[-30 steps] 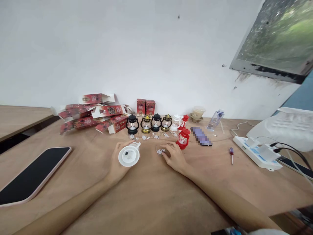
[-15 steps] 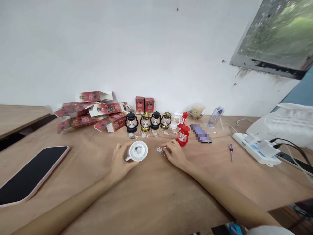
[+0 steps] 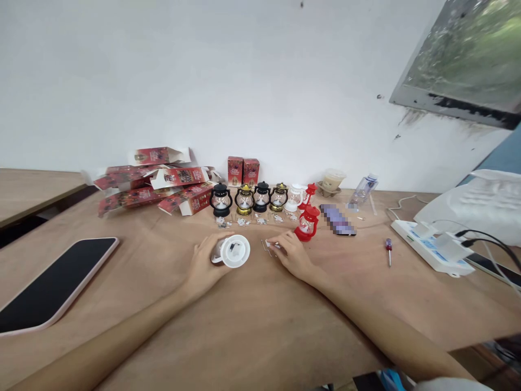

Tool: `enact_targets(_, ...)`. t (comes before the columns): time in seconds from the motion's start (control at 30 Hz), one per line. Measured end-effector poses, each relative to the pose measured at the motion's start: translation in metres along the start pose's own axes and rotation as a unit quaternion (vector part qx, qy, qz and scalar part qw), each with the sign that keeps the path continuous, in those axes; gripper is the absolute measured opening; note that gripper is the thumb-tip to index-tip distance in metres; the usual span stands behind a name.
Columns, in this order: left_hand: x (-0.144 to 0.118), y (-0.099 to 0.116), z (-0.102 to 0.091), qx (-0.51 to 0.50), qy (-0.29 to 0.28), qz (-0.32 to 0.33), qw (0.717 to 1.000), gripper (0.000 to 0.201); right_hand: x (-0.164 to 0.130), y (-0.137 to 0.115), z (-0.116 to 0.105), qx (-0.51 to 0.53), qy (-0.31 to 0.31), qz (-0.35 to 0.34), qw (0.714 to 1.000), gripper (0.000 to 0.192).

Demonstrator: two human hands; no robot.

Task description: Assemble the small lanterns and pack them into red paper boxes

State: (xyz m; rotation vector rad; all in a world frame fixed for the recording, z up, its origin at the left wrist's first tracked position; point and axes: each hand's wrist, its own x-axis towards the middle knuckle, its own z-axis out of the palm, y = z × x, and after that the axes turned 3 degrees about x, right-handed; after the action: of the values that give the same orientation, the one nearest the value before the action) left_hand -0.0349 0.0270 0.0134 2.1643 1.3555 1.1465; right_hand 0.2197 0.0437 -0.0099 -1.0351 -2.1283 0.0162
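Note:
My left hand (image 3: 204, 263) is wrapped round a small white lantern (image 3: 235, 251). The lantern is tipped so that its round base, with a recess and a small dark piece in it, faces me. To the right, my right hand (image 3: 291, 252) has thumb and fingertips together low over the table, at a little group of small white and wire parts (image 3: 267, 247). A small white piece shows at the fingertips, though its exact shape is hidden. Just behind that hand stands a red lantern (image 3: 307, 224).
Behind, lanterns in black (image 3: 221, 200), gold and black (image 3: 245, 200), white (image 3: 293, 198) and red stand in a row, small parts before them. Red boxes (image 3: 179, 176) pile up left. A phone (image 3: 61, 282), a screwdriver (image 3: 389, 251) and a power strip (image 3: 427, 247) lie around.
My right fingertips have closed over the small white parts, covering more of them. The white lantern has turned slightly in my left hand. The whole view has shifted a little.

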Motion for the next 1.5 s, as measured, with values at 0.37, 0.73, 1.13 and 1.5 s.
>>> enact_targets(0.37,0.001,-0.002,0.004,-0.061,-0.047,-0.015,0.997,0.05,0.001,-0.005,-0.004,0.018,-0.023,-0.008,1.0,0.018)
enact_targets(0.73,-0.003,0.001,0.007,0.114,-0.153,0.1,0.977,0.053,-0.004,-0.044,-0.007,-0.024,0.01,-0.236,0.971,0.047)
enact_targets(1.13,-0.021,-0.025,-0.094,0.466,0.016,-0.063,0.882,0.045,-0.004,-0.046,-0.002,-0.042,0.068,-0.254,0.964,0.034)
enact_targets(1.5,-0.039,-0.035,-0.13,0.518,0.017,-0.208,0.83,0.05,-0.005,-0.043,-0.001,-0.048,0.055,-0.267,0.961,0.033)
